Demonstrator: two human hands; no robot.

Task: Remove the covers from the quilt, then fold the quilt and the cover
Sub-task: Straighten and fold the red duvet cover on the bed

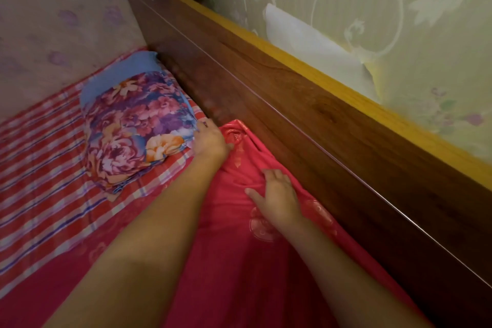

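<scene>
- We see the red quilt [239,261] lying lengthwise beside the wooden bed rail [306,120], running away from the person.
- The right hand [277,194], nearer the rail, presses on it with fingers spread.
- The left hand [211,138] reaches the quilt's far end; we cannot tell whether it grips.

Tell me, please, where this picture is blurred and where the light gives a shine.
Head view: motion blur smears the striped sheet and the wall at the left; the left hand and right hand are fairly sharp. Head view: dim, warm light, with a soft sheen on the red cover near the left hand.
</scene>
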